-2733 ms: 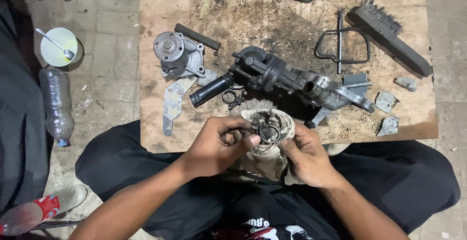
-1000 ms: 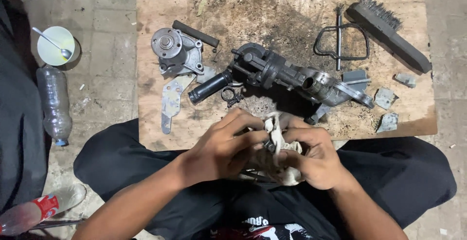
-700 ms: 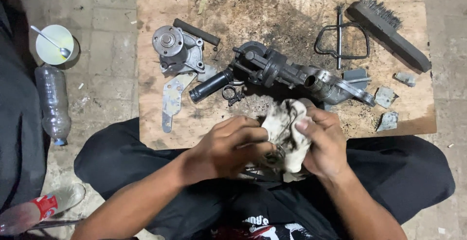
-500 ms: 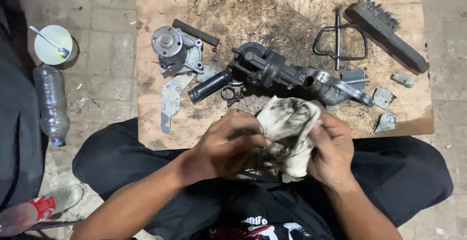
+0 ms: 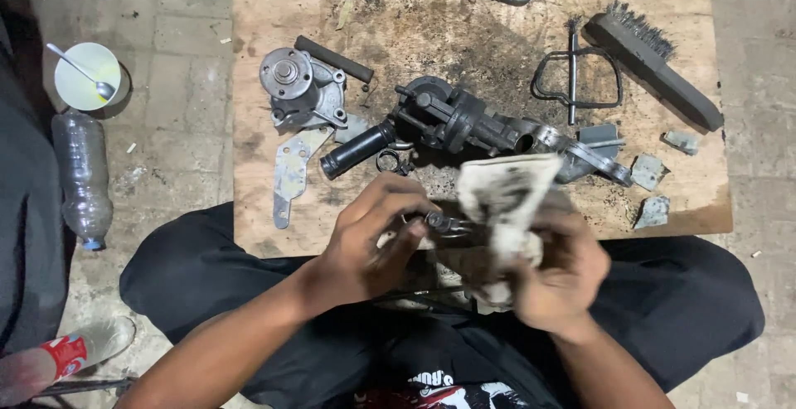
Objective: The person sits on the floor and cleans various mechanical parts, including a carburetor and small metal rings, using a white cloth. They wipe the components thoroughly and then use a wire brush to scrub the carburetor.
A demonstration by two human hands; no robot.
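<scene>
- Left hand (image 5: 369,239) is pinched shut on a small dark clamp (image 5: 439,223), holding it just above the near edge of the board (image 5: 265,210), right in front of the housing (image 5: 464,119).
- Right hand (image 5: 555,276) is bunched around a dirty rag (image 5: 506,198), touching the clamp's right side. That hand is motion-blurred, so the exact finger grip I can't tell.
- Handling guess: the clamp looks like light, stiff spring metal, probably greasy and slippery, so I'd grip its flat ears or the rim rather than the round band. The rag is soft and floppy, take it anywhere.
- Just left of the housing: a black hose (image 5: 358,150) sticking out of it, plus another clamp lying by its end.
- Further left of the housing: a round pump (image 5: 300,90) and a flat bracket (image 5: 290,173).
- Right of the housing: a wire loop (image 5: 578,77), then a wire brush (image 5: 655,65).
- Way left of the housing, off the board on the floor: a bottle (image 5: 79,173) and a cup (image 5: 87,76) with a spoon.
</scene>
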